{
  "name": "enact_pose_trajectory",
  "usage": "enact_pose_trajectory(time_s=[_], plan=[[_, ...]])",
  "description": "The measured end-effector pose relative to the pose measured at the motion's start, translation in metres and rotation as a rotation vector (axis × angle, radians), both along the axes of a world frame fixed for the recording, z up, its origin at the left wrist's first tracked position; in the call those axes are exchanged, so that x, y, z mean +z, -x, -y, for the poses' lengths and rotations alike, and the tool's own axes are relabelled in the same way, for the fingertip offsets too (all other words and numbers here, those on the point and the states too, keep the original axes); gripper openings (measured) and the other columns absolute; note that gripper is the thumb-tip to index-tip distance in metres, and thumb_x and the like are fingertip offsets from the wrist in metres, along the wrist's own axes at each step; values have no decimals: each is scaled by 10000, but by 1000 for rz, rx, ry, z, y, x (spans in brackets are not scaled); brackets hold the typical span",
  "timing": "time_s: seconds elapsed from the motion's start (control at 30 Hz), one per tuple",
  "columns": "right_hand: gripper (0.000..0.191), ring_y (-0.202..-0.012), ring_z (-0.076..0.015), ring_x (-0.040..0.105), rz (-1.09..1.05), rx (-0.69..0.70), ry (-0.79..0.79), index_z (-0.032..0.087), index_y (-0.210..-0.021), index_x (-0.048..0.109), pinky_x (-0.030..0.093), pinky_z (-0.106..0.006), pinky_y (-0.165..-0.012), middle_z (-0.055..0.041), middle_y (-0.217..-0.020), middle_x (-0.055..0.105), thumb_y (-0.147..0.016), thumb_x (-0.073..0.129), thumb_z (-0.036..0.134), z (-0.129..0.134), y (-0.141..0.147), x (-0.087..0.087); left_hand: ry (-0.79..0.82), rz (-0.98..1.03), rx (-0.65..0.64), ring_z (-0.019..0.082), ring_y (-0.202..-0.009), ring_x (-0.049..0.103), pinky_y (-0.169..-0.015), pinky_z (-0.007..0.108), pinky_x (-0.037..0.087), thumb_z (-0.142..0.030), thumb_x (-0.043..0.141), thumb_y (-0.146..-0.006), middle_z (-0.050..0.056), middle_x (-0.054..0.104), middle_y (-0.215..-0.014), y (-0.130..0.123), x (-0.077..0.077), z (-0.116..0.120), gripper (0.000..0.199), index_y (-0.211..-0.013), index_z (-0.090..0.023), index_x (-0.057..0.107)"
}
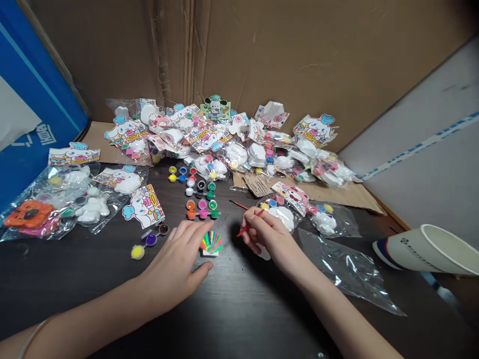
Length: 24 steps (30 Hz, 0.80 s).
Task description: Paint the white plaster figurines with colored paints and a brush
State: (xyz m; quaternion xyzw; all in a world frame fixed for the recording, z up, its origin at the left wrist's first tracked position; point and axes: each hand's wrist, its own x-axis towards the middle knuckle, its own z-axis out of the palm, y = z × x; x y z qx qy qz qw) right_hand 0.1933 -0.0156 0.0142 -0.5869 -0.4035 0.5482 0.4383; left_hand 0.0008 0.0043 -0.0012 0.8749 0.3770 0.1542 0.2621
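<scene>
Left hand loosely spread and unclenched beside the striped shell, contact uncertain; right hand pinching a red brush; paint pots beyond.

A slim, pale band circles the left forearm at eight o'clock, narrow and gently curved, its material hard to make out. The left hand and right hand are bare, and the right forearm, between four and five o'clock, is bare as far as it shows.
</scene>
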Motion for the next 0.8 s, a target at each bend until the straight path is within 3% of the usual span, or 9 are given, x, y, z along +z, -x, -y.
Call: enact_pose_trajectory(time_s=[0.23,0.5,0.8], plan=[[449,-352,-57,403,-23,22,35,180,-681,486,302,-195,-385,55,-465,506,-643,606,611,1,4,0,-20,-54,-69,299,-1166,517,-956,494,461,-110,495,-812,160,598,-1256,1,1,-2,500,-1309,-128,442],[548,-333,-60,415,-26,-107,61,170,-645,518,294,-195,-363,47,-445,507,-520,668,681,-3,-1,-3,-32,-26,-67,279,-1120,547,-913,458,483,-102,520,-811,127,631,-1196,3,-2,-3,464,-1269,-163,479],[566,-342,-55,420,-45,-127,65,163,-626,545,312,-193,-362,46,-441,505,-484,700,688,-4,2,-5,52,-49,-1,304,-1165,536,-966,503,464,-146,608,-778,157,599,-1236,1,2,-3,512,-1273,-144,480]])
